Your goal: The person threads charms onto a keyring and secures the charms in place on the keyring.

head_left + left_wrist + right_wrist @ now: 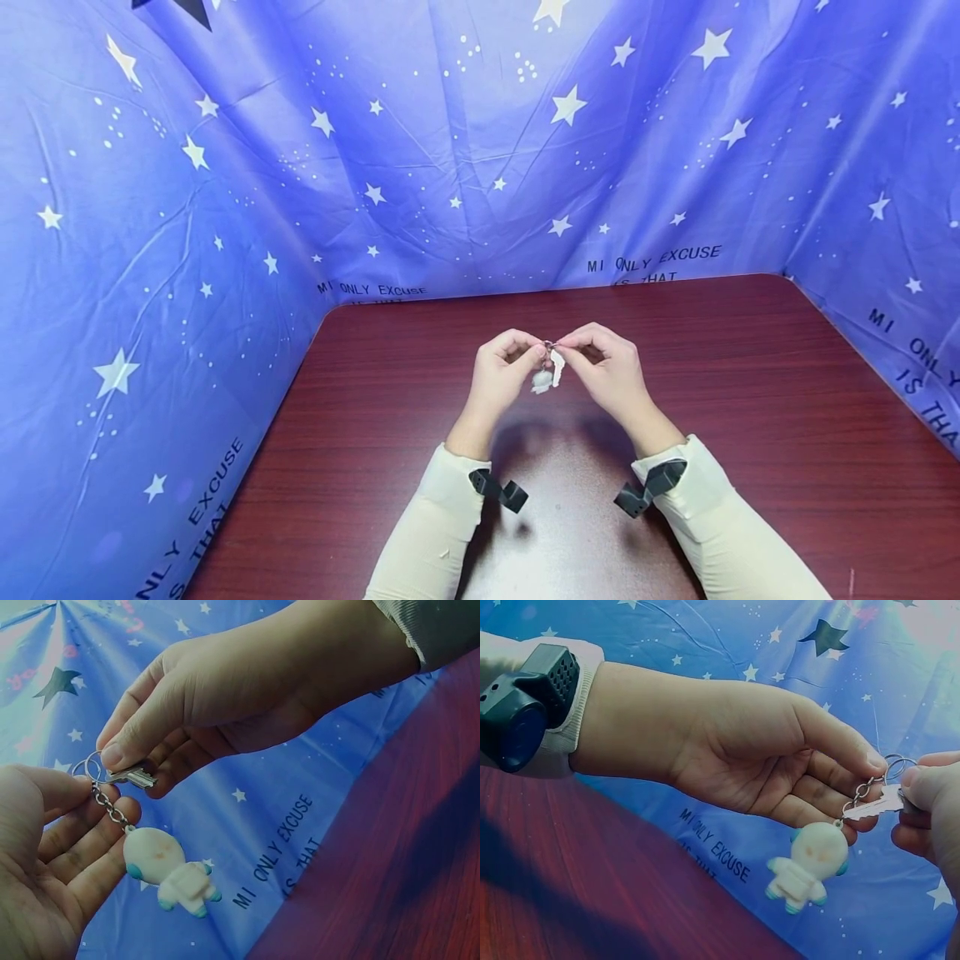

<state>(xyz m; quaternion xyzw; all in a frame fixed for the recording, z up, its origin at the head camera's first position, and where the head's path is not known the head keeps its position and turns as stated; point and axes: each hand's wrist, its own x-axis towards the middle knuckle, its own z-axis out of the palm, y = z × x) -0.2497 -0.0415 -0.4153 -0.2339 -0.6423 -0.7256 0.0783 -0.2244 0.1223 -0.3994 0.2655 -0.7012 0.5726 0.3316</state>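
Over the middle of the table, my left hand [497, 377] and right hand [611, 375] meet fingertip to fingertip at a split key ring. The left thumb and a finger pinch one side of the ring, its other fingers spread loosely below. My right thumb and forefinger pinch the silver key [139, 778] by its head, right at the ring; its toothed blade sticks out. From the ring a short metal chain [112, 810] hangs down to a white figure charm [154, 855] with teal ears and feet. The charm [819, 850] dangles freely below the left fingers.
The dark red wood-grain table [390, 400] lies beneath both forearms. Blue curtains [450, 167] with white stars and printed words surround its back and sides. A black wrist camera [498, 490] is strapped on the left cuff, another camera [651, 488] on the right.
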